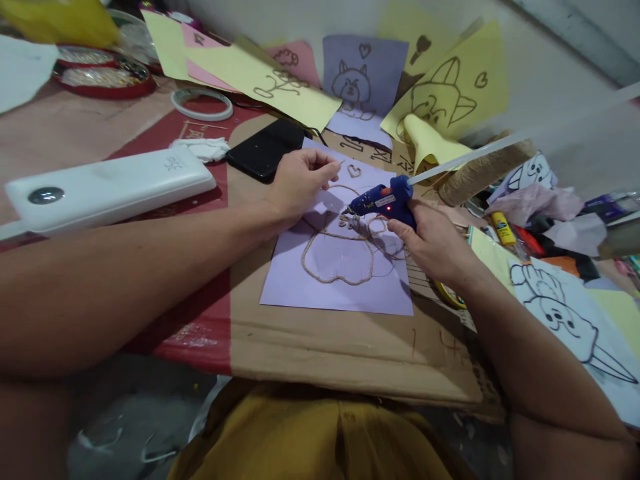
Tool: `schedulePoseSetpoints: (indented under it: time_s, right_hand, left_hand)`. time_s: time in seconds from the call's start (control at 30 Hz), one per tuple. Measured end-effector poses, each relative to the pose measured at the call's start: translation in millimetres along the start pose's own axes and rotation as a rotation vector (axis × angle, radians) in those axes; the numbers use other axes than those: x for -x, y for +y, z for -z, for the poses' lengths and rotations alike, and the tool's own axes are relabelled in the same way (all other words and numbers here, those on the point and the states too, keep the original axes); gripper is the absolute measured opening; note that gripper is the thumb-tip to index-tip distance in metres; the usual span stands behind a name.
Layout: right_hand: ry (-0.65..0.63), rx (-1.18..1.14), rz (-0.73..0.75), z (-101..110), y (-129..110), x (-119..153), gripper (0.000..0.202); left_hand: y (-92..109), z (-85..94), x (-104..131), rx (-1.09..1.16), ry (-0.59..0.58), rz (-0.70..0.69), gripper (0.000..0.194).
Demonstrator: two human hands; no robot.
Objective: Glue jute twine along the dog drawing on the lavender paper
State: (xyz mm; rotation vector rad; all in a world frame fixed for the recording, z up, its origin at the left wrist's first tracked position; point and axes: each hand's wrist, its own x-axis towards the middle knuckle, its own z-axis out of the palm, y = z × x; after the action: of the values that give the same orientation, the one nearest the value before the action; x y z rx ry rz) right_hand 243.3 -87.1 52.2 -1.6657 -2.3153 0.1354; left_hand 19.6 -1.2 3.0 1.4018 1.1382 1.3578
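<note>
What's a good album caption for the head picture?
Right hand points a glue gun at twine shapes on purple paper.

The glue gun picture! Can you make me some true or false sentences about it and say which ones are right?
1. The right hand holds the blue glue gun. True.
2. The little light on the glue gun is green. False: it is red.
3. The purple paper under the glue gun lies on brown cardboard. True.
4. The left hand is partly over the purple paper. True.
5. The left hand is on the glue gun's handle too. False: only the right hand is there.
6. The purple paper is blank. False: it has brown cord shapes on it.
</note>
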Motion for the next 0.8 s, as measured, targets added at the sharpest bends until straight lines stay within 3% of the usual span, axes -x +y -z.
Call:
schedulePoseSetpoints:
  time_s: [0.8]
  right_hand:
    - [0.021,0.050,-0.025,7.9,-2.2,1.0,0.024]
  left_hand:
    - [-3.7,0.5,-2.1,0.029,-0.007,0.011,0.015]
